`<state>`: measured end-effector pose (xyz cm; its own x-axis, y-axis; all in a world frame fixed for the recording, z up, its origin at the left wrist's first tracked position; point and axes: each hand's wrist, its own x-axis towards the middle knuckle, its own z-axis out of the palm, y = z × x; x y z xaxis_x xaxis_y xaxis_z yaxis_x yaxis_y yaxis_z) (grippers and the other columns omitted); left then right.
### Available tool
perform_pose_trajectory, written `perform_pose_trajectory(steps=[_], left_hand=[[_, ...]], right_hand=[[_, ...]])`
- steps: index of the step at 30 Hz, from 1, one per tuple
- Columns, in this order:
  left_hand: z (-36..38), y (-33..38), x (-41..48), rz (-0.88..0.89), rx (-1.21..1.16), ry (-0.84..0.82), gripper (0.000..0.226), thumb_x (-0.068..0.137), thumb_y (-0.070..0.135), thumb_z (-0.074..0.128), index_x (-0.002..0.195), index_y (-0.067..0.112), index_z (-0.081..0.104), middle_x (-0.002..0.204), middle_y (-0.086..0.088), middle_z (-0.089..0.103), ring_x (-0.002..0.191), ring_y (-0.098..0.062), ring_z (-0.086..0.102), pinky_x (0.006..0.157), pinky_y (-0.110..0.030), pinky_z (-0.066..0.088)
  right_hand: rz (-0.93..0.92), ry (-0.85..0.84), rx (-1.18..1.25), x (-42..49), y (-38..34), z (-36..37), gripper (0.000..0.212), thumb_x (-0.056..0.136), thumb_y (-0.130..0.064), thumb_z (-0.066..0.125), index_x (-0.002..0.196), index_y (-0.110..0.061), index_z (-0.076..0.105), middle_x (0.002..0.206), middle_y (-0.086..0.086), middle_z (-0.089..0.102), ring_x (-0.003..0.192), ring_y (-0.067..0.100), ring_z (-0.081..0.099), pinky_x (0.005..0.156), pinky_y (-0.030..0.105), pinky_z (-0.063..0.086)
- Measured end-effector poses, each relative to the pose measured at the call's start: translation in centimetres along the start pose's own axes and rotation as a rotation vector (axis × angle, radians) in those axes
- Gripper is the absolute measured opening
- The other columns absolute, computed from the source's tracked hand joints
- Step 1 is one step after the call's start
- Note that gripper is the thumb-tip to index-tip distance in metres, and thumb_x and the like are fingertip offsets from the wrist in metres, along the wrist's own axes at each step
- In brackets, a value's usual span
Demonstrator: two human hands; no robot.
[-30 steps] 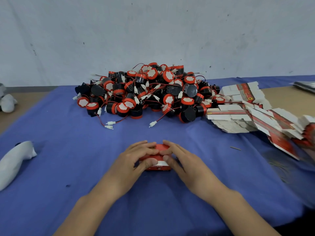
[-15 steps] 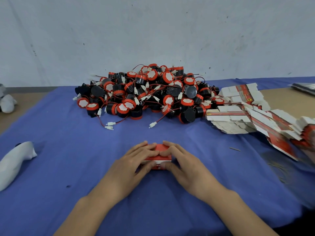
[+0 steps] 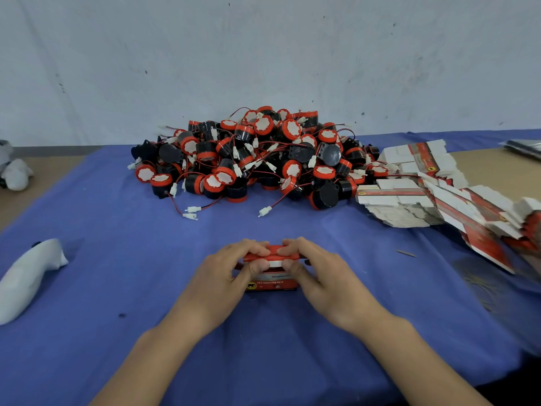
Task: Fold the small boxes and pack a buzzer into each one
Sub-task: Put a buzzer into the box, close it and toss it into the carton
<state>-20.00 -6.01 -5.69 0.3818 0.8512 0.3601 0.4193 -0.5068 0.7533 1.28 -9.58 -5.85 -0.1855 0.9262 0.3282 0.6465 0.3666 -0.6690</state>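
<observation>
Both my hands have curled since a moment ago: they lay flatter over the box (image 3: 270, 284) then, and now its printed front shows below my thumbs.

From the head view, my left hand (image 3: 222, 276) and right hand (image 3: 325, 276) each pinch the red flap (image 3: 272, 252) at the top of the box. My fingers are curled over it, my thumbs press its white tuck edge, and the two hands almost meet in the middle. The box sits on the cloth (image 3: 117, 259) just in front of me, well apart from the buzzers (image 3: 257, 159).

I judge this to be the closing of the lid (whether a buzzer is already inside, I cannot see). To do it well I should press evenly with both thumbs, so the tuck edge goes in straight and does not crumple. The walls must stay square as it slides home.

The blue cloth covers most of the table (image 3: 497, 171), whose bare brown top shows at both sides. The buzzers are heaped at the far edge below a pale, scuffed wall (image 3: 263, 54), wires trailing. The flat boxes (image 3: 409, 200) fan out just right of the heap. A white object (image 3: 26, 276) lies on the cloth at my left.
</observation>
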Motion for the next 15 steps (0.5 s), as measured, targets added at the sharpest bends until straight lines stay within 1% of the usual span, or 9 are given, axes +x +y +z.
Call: perform_pose_trajectory(steps=[3, 5, 7, 9, 11, 13, 15], left_hand=[[-0.1, -0.2, -0.1, 0.0, -0.024, -0.004, 0.023, 0.084, 0.061, 0.051, 0.102, 0.055, 0.063, 0.123, 0.042, 0.056, 0.124, 0.011, 0.049, 0.096, -0.02, 0.049], [-0.1, -0.3, -0.3, 0.011, -0.012, -0.015, 0.023, 0.085, 0.059, 0.051, 0.101, 0.051, 0.065, 0.125, 0.043, 0.054, 0.129, 0.015, 0.043, 0.1, -0.019, 0.045], [-0.2, -0.4, -0.5, 0.025, 0.02, -0.034, 0.023, 0.089, 0.055, 0.049, 0.104, 0.048, 0.066, 0.129, 0.042, 0.053, 0.133, 0.017, 0.036, 0.104, -0.016, 0.039], [-0.4, -0.4, -0.7, 0.044, 0.067, -0.049, 0.024, 0.091, 0.054, 0.047, 0.108, 0.051, 0.063, 0.131, 0.04, 0.052, 0.135, 0.016, 0.033, 0.107, -0.016, 0.035], [-0.7, -0.3, -1.0, 0.063, 0.118, -0.058, 0.025, 0.091, 0.055, 0.044, 0.111, 0.057, 0.059, 0.134, 0.041, 0.049, 0.137, 0.016, 0.031, 0.109, -0.016, 0.032], [-1.0, -0.4, -1.2, 0.071, 0.142, -0.076, 0.027, 0.091, 0.055, 0.044, 0.115, 0.061, 0.056, 0.137, 0.044, 0.044, 0.138, 0.016, 0.028, 0.11, -0.019, 0.031], [-1.2, -0.5, -1.4, 0.087, 0.176, -0.093, 0.029, 0.09, 0.057, 0.046, 0.117, 0.065, 0.053, 0.139, 0.046, 0.039, 0.139, 0.016, 0.026, 0.11, -0.019, 0.03]], right_hand=[[0.002, -0.001, 0.003, -0.1, 0.2, 0.0, 0.025, 0.104, -0.035, 0.053, 0.129, -0.031, 0.057, 0.13, -0.025, 0.058, 0.114, 0.003, 0.059, 0.095, 0.031, 0.052], [0.003, -0.02, 0.01, -0.3, 0.3, -0.1, 0.024, 0.104, -0.035, 0.054, 0.127, -0.035, 0.057, 0.137, -0.027, 0.054, 0.113, 0.001, 0.06, 0.094, 0.028, 0.052], [-0.006, -0.036, -0.004, -0.4, 0.5, -0.1, 0.019, 0.103, -0.037, 0.054, 0.122, -0.039, 0.058, 0.145, -0.029, 0.047, 0.118, -0.004, 0.055, 0.092, 0.019, 0.049], [-0.012, -0.036, -0.026, -0.6, 0.5, -0.1, 0.019, 0.103, -0.041, 0.052, 0.121, -0.041, 0.057, 0.148, -0.031, 0.043, 0.123, -0.008, 0.05, 0.09, 0.011, 0.044], [-0.026, -0.035, -0.054, -0.7, 0.4, -0.3, 0.022, 0.103, -0.044, 0.049, 0.124, -0.043, 0.057, 0.151, -0.032, 0.039, 0.129, -0.008, 0.046, 0.094, 0.013, 0.044], [-0.07, -0.03, -0.112, -0.8, 0.3, -0.6, 0.027, 0.102, -0.045, 0.047, 0.126, -0.041, 0.06, 0.156, -0.03, 0.033, 0.136, -0.005, 0.043, 0.102, 0.021, 0.045], [-0.113, -0.028, -0.172, -0.9, 0.1, -1.0, 0.036, 0.099, -0.047, 0.044, 0.129, -0.037, 0.062, 0.158, -0.029, 0.031, 0.138, 0.0, 0.043, 0.103, 0.028, 0.047]])
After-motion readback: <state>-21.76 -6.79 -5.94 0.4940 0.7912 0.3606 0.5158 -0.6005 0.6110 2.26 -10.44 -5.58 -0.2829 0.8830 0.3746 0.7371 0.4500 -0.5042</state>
